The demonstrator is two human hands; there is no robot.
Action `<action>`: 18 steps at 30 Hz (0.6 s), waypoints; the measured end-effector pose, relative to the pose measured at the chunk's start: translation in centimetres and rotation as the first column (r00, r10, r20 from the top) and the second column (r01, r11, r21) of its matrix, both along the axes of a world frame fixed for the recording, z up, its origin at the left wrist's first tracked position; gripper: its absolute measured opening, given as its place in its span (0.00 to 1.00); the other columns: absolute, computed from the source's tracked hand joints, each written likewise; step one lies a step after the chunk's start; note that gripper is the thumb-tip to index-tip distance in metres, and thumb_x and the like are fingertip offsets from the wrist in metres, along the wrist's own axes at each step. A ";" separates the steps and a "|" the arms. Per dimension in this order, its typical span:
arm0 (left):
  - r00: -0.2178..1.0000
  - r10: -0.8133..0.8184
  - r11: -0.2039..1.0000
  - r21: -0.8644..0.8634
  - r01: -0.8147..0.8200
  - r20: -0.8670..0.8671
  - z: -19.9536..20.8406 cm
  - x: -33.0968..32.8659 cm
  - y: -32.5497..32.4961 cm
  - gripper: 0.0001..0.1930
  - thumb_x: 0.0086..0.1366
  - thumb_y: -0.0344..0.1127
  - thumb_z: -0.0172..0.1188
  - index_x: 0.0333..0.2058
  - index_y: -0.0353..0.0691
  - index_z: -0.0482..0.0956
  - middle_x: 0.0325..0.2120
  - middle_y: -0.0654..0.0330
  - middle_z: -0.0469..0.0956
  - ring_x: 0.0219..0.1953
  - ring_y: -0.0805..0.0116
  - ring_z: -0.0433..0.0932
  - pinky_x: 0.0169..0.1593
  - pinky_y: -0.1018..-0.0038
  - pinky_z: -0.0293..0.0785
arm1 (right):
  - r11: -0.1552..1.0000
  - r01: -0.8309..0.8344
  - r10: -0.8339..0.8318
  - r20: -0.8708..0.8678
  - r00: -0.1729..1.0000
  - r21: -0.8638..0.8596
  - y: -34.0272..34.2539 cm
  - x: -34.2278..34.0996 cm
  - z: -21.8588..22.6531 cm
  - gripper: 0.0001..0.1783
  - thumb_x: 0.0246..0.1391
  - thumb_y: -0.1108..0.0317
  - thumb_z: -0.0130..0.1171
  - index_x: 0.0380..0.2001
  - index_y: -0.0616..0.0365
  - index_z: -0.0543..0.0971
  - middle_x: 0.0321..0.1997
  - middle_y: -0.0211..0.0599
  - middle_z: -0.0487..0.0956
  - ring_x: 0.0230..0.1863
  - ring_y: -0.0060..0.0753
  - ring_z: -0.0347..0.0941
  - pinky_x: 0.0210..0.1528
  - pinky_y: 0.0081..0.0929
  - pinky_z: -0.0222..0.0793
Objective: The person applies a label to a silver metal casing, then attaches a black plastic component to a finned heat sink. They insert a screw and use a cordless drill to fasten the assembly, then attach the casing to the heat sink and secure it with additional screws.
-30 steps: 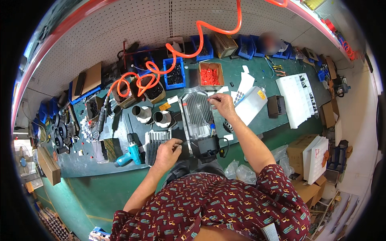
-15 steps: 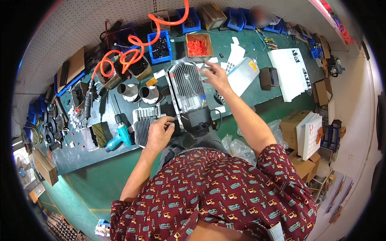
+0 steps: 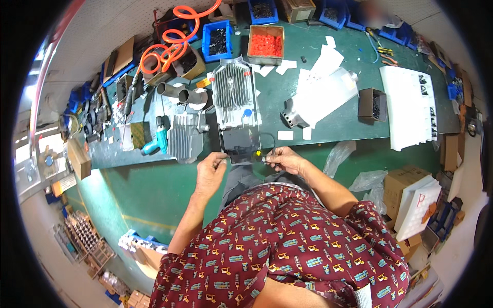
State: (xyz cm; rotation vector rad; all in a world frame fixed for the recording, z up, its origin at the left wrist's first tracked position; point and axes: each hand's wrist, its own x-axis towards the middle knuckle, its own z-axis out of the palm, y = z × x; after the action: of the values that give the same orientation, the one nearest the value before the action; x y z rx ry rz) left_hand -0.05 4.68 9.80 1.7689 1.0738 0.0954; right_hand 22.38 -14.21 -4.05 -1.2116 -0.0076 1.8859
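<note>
A finned grey metal housing (image 3: 233, 95) lies on the bench in front of me, its near end fitted with a black plastic box (image 3: 240, 141) at the bench edge. My left hand (image 3: 209, 177) is closed, fingertips pressed together at the box's near left corner; what they hold, if anything, is hidden. On the other side, my right hand (image 3: 285, 160) pinches a thin black cable (image 3: 273, 139) that loops from the box. A small yellow piece (image 3: 258, 153) shows just left of those fingers. A smaller finned metal part (image 3: 186, 138) lies left of the housing.
A teal power drill (image 3: 159, 137) lies left, near two metal cylinders (image 3: 192, 96). Behind are a box of red parts (image 3: 266, 45), a blue bin (image 3: 217, 41) and a coiled orange hose (image 3: 179, 38). At right lie a silver casing (image 3: 326, 97) and a white foam sheet (image 3: 405, 108).
My right hand has come from the housing's far right side back to the cable by the black box. My left hand stays near the box's left side. The view has shifted.
</note>
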 end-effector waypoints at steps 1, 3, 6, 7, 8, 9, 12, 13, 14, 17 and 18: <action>1.000 -0.011 0.999 0.050 0.011 -0.003 0.7 0.5 -1.0 0.09 0.66 0.25 0.61 0.44 0.32 0.82 0.24 0.61 0.80 0.26 0.78 0.73 0.32 0.76 0.73 | 0.996 -0.078 0.074 0.094 0.993 0.049 0.0 0.6 -0.1 0.07 0.60 0.65 0.69 0.35 0.55 0.83 0.37 0.25 0.82 0.32 0.18 0.74 0.31 0.20 0.73; 0.999 0.003 0.999 0.047 -0.001 -0.036 1.2 0.1 -2.3 0.10 0.66 0.26 0.62 0.45 0.33 0.83 0.24 0.64 0.78 0.27 0.80 0.72 0.33 0.78 0.72 | 0.969 -0.240 0.176 0.520 0.836 0.059 0.6 0.8 -0.7 0.10 0.52 0.64 0.72 0.27 0.61 0.84 0.31 0.37 0.85 0.27 0.27 0.78 0.32 0.29 0.77; 0.999 0.009 0.998 0.060 -0.007 -0.034 1.5 -1.1 -3.8 0.10 0.66 0.26 0.62 0.45 0.32 0.82 0.25 0.63 0.78 0.28 0.79 0.73 0.34 0.77 0.73 | 0.920 -0.391 0.146 0.912 0.384 0.017 1.0 0.3 -3.6 0.11 0.46 0.64 0.69 0.26 0.64 0.86 0.27 0.56 0.83 0.32 0.52 0.83 0.41 0.41 0.80; 1.000 0.004 0.997 0.072 -0.002 -0.025 1.1 -1.8 -4.1 0.10 0.66 0.26 0.62 0.45 0.31 0.82 0.25 0.60 0.80 0.27 0.78 0.74 0.33 0.76 0.73 | 0.925 -0.381 0.134 0.935 0.328 0.001 1.4 -0.6 -3.7 0.11 0.47 0.64 0.68 0.26 0.64 0.86 0.28 0.57 0.83 0.34 0.55 0.83 0.42 0.43 0.80; 1.000 -0.004 0.997 0.081 0.005 -0.013 0.9 -2.2 -4.5 0.10 0.66 0.26 0.61 0.45 0.31 0.81 0.26 0.58 0.81 0.27 0.77 0.74 0.33 0.75 0.74 | 0.930 -0.368 0.125 0.956 0.267 -0.019 2.1 -1.4 -2.6 0.11 0.47 0.65 0.67 0.27 0.64 0.86 0.30 0.58 0.83 0.36 0.57 0.83 0.44 0.44 0.80; 1.000 0.000 0.996 0.086 0.000 0.006 0.9 -2.7 -4.7 0.10 0.66 0.26 0.61 0.45 0.31 0.82 0.26 0.58 0.81 0.27 0.77 0.75 0.33 0.75 0.74 | 0.952 -0.284 0.191 0.946 0.263 -0.113 2.6 -2.3 -1.4 0.11 0.47 0.64 0.67 0.26 0.63 0.86 0.31 0.57 0.83 0.38 0.56 0.84 0.46 0.46 0.80; 0.998 -0.032 0.996 0.086 0.026 0.061 0.6 -2.4 -4.9 0.10 0.66 0.26 0.61 0.44 0.31 0.82 0.27 0.57 0.82 0.28 0.76 0.76 0.34 0.74 0.75 | 1.000 -0.006 -0.017 0.867 0.498 0.023 3.2 -4.9 -4.4 0.13 0.50 0.66 0.68 0.25 0.69 0.84 0.24 0.52 0.83 0.30 0.35 0.85 0.36 0.36 0.81; 0.997 -0.017 0.996 0.089 0.011 0.070 0.2 -3.3 -5.3 0.10 0.66 0.25 0.61 0.44 0.31 0.82 0.27 0.57 0.82 0.28 0.76 0.76 0.34 0.74 0.75 | 1.000 0.009 0.011 0.756 0.655 -0.022 3.8 -5.3 -2.1 0.12 0.51 0.68 0.66 0.31 0.70 0.84 0.26 0.49 0.84 0.31 0.32 0.83 0.34 0.34 0.81; 0.995 -0.004 0.996 0.094 -0.005 0.099 -0.5 -3.6 -5.7 0.09 0.65 0.25 0.61 0.44 0.31 0.82 0.28 0.57 0.83 0.28 0.76 0.76 0.34 0.74 0.75 | 0.998 0.019 0.028 0.630 0.776 -0.067 4.1 -5.4 1.0 0.13 0.52 0.70 0.64 0.36 0.72 0.83 0.28 0.45 0.84 0.31 0.28 0.82 0.33 0.31 0.81; 0.985 -0.024 0.999 0.036 0.018 0.172 -2.3 -2.6 -6.1 0.10 0.65 0.24 0.62 0.44 0.32 0.83 0.27 0.63 0.81 0.29 0.81 0.73 0.35 0.77 0.73 | 0.989 0.151 -0.136 0.468 0.873 0.006 1.2 -3.4 -0.8 0.28 0.54 0.76 0.62 0.58 0.73 0.72 0.43 0.48 0.83 0.38 0.36 0.83 0.35 0.30 0.83; 0.986 -0.043 0.999 0.006 0.042 0.159 -2.1 -2.0 -6.2 0.10 0.65 0.24 0.62 0.45 0.31 0.83 0.27 0.63 0.81 0.29 0.81 0.73 0.35 0.77 0.73 | 0.988 0.157 -0.144 0.398 0.906 0.000 0.1 -2.2 -1.3 0.33 0.54 0.77 0.62 0.64 0.72 0.67 0.47 0.49 0.82 0.40 0.37 0.82 0.36 0.29 0.83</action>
State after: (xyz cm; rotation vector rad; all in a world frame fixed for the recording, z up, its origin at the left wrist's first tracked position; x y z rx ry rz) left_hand -2.01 -1.54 7.68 1.7539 0.9206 0.2085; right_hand 20.16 -14.14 -5.33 -1.5553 -0.1013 1.4849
